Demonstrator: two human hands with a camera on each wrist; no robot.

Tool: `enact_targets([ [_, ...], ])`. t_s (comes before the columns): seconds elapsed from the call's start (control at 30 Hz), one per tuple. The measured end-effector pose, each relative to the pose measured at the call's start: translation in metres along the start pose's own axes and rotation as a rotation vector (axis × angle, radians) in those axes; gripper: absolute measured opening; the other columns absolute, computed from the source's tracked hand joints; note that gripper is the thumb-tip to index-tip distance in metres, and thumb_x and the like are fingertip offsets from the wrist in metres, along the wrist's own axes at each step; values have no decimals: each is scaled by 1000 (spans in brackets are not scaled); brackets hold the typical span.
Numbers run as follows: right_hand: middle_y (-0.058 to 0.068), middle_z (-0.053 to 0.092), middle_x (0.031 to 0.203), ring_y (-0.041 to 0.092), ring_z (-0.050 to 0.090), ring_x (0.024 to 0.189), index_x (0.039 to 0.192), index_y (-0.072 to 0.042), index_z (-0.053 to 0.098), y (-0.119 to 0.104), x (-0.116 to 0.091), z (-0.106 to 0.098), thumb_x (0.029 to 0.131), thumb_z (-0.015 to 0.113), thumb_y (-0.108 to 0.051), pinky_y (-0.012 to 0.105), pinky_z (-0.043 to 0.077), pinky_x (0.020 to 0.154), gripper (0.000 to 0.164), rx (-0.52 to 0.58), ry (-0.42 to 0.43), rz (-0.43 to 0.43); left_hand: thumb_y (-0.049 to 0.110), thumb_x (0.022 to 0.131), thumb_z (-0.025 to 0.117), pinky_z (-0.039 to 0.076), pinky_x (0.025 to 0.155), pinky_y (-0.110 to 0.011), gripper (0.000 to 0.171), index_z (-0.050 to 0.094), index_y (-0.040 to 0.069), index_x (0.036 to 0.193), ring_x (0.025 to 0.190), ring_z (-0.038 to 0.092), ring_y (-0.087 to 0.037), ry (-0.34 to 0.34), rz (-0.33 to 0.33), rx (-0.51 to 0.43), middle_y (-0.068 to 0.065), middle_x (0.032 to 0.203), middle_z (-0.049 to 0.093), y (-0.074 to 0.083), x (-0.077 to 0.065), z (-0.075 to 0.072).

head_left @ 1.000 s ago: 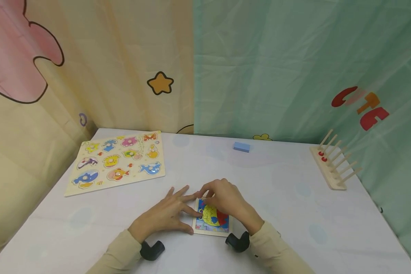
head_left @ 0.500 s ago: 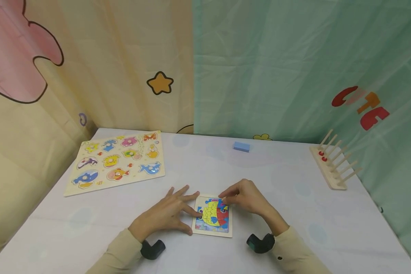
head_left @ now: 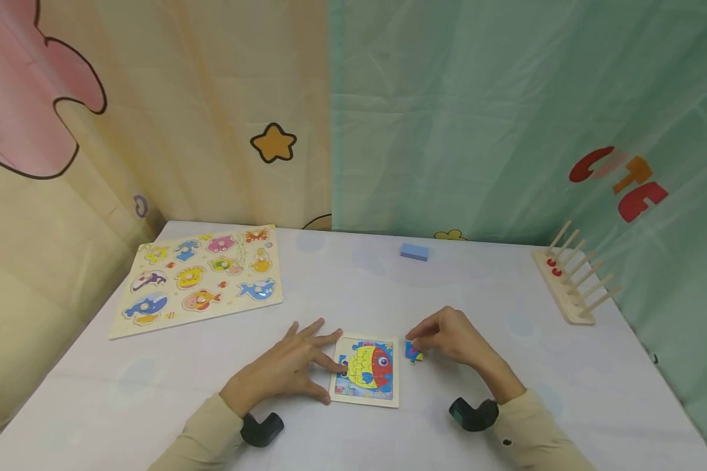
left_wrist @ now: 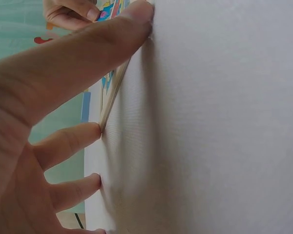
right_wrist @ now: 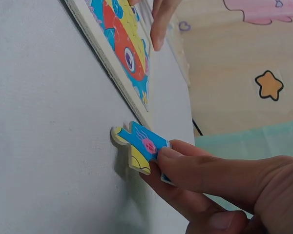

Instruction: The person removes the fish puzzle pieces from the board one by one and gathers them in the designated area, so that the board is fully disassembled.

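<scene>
Blue-and-yellow piece [right_wrist: 141,142]: just off the right side of the wooden fish puzzle [head_left: 365,401], near its far corner and apart from the frame; knobbed edges, partly covered by fingers, so its long axis is hard to tell.
Right hand [head_left: 453,337]: the nearer to the piece, right of the puzzle; thumb and fingertips closed together in a pinch on the piece, which appears to be lifted and tilted, with a shadow under it.
Left hand [head_left: 289,366]: at the puzzle's left side; fingers spread wide and fairly straight, grasping nothing, thumb by the near-left corner, one fingertip on the picture, another at the far-left corner.
Bare wood: shows in the puzzle's far-left corner, so the piece and that patch lie on opposite sides of the picture.
Animal board [head_left: 175,296]: beyond the puzzle, to its left.
Blue block [head_left: 414,252]: well beyond the puzzle, slightly right.
Peg stand [head_left: 556,289]: far to the puzzle's right.
</scene>
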State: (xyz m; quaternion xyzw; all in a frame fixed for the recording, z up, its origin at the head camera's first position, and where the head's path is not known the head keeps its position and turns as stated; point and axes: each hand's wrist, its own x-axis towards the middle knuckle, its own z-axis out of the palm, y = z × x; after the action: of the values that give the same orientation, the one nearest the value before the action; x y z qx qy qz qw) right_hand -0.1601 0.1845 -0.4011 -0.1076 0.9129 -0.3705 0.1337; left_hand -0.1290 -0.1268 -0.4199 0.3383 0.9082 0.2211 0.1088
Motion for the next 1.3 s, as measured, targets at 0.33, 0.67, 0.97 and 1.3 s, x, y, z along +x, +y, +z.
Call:
enact_targets([
  [0.33,-3,71,78,14,60,77,81,-9,78,-6,6,4,77,82,-6,28,53,66,6,-112,15,50,43,65,87,16,104,-77,50,76,31,112,145,22,-44,6,16,7,-6,150,46,-1,-1,0],
  [0.67,-6,69,80,14,55,73,76,-18,77,-15,3,12,77,83,-14,28,48,58,6,-317,92,73,43,66,87,14,105,-77,48,76,30,111,144,22,-45,6,17,-8,-7,150,45,-1,-2,-1],
  [0.97,-8,66,70,14,52,67,72,-18,75,-14,2,13,77,83,-17,28,45,54,9,-322,92,88,40,66,88,13,106,-76,48,76,30,111,144,22,-45,-1,9,-18,-8,150,45,-1,0,0],
  [1.3,-8,65,69,14,52,68,73,-17,75,-14,1,13,77,83,-18,28,45,55,9,-327,97,92,39,66,88,13,105,-77,47,77,29,110,144,22,-46,3,10,-22,-8,149,46,0,-1,-1],
])
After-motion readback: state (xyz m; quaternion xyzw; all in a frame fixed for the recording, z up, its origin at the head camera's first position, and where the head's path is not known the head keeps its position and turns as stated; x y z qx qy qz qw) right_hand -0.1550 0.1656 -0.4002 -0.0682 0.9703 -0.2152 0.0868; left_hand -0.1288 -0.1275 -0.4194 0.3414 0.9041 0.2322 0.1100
